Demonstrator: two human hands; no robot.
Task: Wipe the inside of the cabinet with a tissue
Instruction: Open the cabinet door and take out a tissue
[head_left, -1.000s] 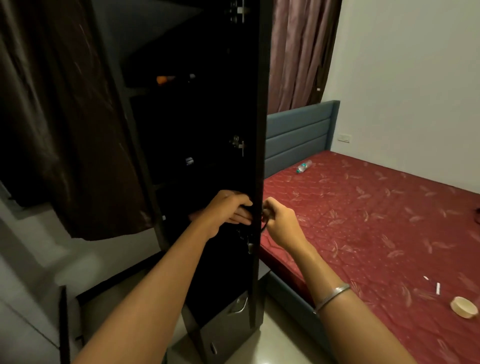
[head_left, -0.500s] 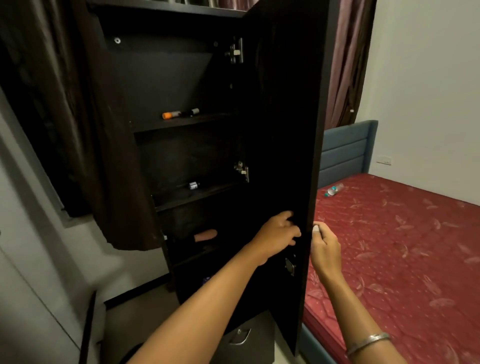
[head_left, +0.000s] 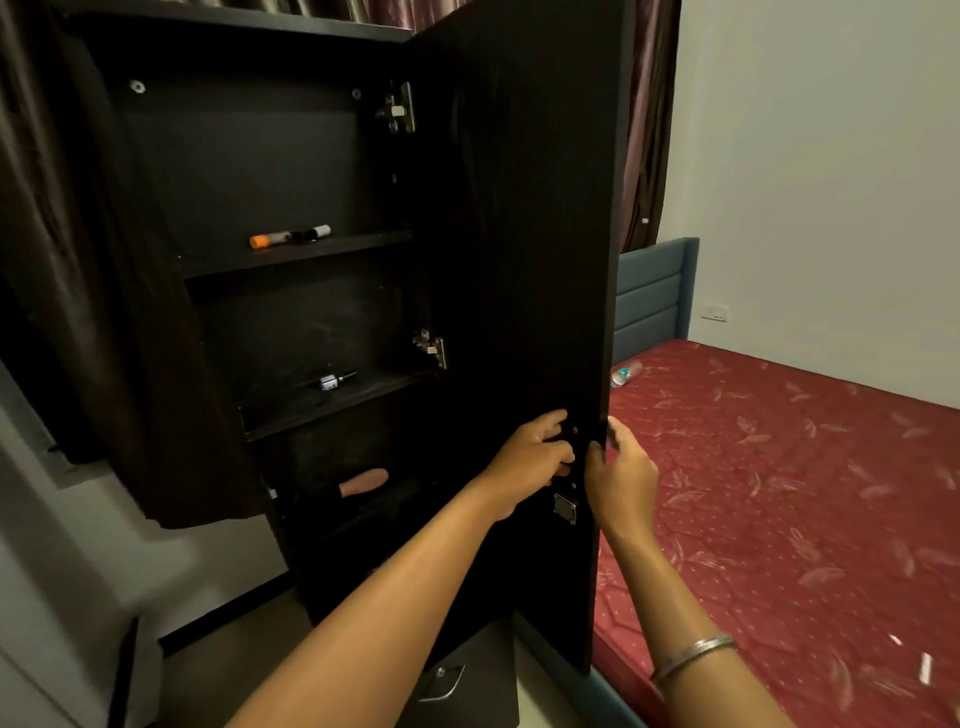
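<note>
Left hand (head_left: 530, 460) grip curled on inner face of open cabinet door (head_left: 524, 218); right hand (head_left: 621, 475) grip pinching door's outer edge. Tissue not discernible. Dark cabinet (head_left: 249, 171) beside, shelves exposed; red bed (head_left: 805, 493) right.

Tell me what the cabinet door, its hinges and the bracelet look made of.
Door: dark wood-grain board, matte, likely laminated; faint grain streaks show.
Hinges: bright metal, glinting silver.
Bracelet: silvery metal band on the right wrist, polished sheen; which metal, I cannot tell.

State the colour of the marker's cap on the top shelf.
Orange, on the marker; head view.
</note>
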